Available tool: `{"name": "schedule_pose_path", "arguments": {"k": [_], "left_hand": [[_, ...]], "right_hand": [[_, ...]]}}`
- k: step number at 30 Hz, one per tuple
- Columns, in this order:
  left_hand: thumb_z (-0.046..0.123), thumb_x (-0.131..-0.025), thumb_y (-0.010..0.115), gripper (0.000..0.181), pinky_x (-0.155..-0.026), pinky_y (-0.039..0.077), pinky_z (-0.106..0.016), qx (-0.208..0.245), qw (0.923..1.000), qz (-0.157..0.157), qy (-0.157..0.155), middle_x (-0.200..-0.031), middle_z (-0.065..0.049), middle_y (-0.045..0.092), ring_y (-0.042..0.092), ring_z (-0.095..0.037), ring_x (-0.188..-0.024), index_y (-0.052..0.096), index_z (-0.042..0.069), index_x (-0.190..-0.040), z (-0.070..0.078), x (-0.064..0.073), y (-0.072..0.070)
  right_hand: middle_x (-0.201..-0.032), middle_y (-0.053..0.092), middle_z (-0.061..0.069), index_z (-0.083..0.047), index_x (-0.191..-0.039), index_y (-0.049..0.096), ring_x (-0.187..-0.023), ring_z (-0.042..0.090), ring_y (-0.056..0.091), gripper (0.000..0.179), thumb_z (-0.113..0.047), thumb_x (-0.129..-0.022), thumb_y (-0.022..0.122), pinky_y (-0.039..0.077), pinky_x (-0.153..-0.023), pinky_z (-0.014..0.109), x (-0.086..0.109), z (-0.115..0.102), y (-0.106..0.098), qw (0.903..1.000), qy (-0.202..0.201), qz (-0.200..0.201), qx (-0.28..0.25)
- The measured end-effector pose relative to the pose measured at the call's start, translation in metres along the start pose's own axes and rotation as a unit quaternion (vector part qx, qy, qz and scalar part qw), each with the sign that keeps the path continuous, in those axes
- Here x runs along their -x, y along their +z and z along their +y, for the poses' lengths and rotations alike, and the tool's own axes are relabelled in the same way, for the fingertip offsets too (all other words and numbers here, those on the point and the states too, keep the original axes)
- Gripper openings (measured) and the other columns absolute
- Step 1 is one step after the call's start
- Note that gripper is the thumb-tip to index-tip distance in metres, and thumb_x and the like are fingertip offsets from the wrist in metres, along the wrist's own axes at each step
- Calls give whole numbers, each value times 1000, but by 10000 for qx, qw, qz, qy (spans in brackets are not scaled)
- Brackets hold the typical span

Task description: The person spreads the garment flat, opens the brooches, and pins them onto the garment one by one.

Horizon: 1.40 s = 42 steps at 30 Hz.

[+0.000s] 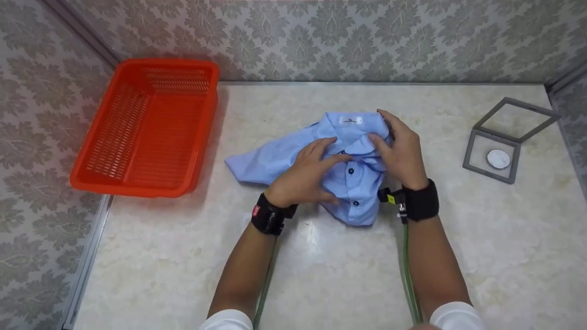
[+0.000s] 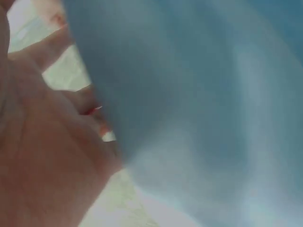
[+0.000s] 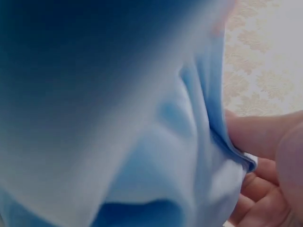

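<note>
A light blue buttoned shirt [image 1: 351, 183] lies partly bunched in the middle of the table, its collar [image 1: 362, 130] with a white label toward the back wall. One sleeve [image 1: 257, 160] stretches out to the left. My left hand [image 1: 305, 172] is over the shirt's left front, fingers spread and fairly straight; in the left wrist view, blue fabric [image 2: 180, 104] hides its fingertips. At the collar's right side, my right hand [image 1: 403, 153] pinches the shirt edge, with the thumb [image 3: 255, 135] on one face of the cloth and fingers behind it.
An orange-red plastic basket [image 1: 197, 160] stands at the back left. On the right is a grey hinged frame [image 1: 513, 158] standing half unfolded, with a round white disc [image 1: 498, 159] in its lower part. Patterned walls [image 1: 321, 41] border the table.
</note>
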State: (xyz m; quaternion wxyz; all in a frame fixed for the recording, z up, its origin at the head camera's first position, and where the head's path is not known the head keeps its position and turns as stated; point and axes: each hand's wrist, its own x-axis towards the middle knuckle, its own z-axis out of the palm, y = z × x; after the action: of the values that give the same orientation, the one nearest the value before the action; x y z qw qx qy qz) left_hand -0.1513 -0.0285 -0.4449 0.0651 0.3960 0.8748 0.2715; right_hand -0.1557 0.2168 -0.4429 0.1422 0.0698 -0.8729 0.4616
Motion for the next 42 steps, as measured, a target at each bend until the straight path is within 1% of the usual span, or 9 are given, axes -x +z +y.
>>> {"name": "schedule_pose_path", "arguments": {"k": [3,8,14,20,24,29,34,39,42], "left_hand": [[50,-70,89,89,-118,20,-52,510,9973,399,-342,-162,-12,24,19,-27,-149,52,22,-146,-13,3,-9],[52,-83,77,96,-119,21,-45,503,9814,1349,-1267,-165,-15,18,16,-28,-152,31,13,-158,-32,2,-10],[46,-83,80,114,-122,7,-48,598,9712,1412,-1822,-161,-11,32,21,-25,-151,7,9,-162,-44,-6,-2],[46,-78,84,106,-115,15,-49,791,9638,1905,-1689,-136,-4,51,39,-22,-132,25,19,-161,-40,-8,0],[37,-78,87,66,-114,16,-45,590,9600,2362,-1381,-138,-6,45,34,-24,-135,61,17,-135,-37,-9,-1],[18,-86,81,30,-111,28,-42,1202,9572,2476,-902,-121,-3,67,56,-15,-120,68,8,-110,-36,-8,-6],[14,-93,73,19,-84,45,-31,2387,9352,2509,-741,-102,-3,71,58,-10,-91,61,4,-102,-32,-7,-11],[7,-94,70,17,-87,47,-30,3127,9080,2724,-598,-107,-6,72,61,-10,-97,61,0,-107,-31,-6,-14],[7,-94,69,18,-90,47,-31,3177,9021,2853,-622,-109,-6,72,62,-11,-99,60,0,-108,-33,-7,-12]], "right_hand": [[-127,66,16,-1,-139,56,-119,23,62,48,-7,-94,71,48,-97,34,-1,-3,1,9994,-183,96,-271],[-124,66,12,0,-133,58,-121,19,61,41,-3,-94,69,46,-100,28,-1,-6,1,9960,-540,-89,-711],[-116,66,11,4,-121,60,-109,15,62,29,6,-93,66,46,-95,25,4,-9,-2,9895,-694,-420,-1193],[-112,67,15,7,-109,61,-109,20,62,18,15,-93,58,46,-96,26,8,-13,-3,9848,-826,-729,-1341],[-115,69,7,2,-104,61,-112,19,62,14,12,-96,57,47,-98,28,8,-15,-5,9798,-925,-1007,-1458],[-118,68,5,-2,-113,64,-114,21,62,21,8,-97,58,47,-96,28,8,-13,-7,9750,-984,-1014,-1718],[-129,64,12,-4,-141,53,-118,23,61,44,-4,-98,64,47,-96,29,5,-7,-8,9687,-347,-1047,-2224],[-133,62,15,-7,-148,46,-119,22,61,55,-19,-99,67,48,-97,29,3,2,-9,9613,451,-1719,-2105],[-132,63,13,-8,-146,50,-115,21,62,54,-29,-98,67,50,-94,29,1,7,-8,9582,656,-2093,-1838]]}}
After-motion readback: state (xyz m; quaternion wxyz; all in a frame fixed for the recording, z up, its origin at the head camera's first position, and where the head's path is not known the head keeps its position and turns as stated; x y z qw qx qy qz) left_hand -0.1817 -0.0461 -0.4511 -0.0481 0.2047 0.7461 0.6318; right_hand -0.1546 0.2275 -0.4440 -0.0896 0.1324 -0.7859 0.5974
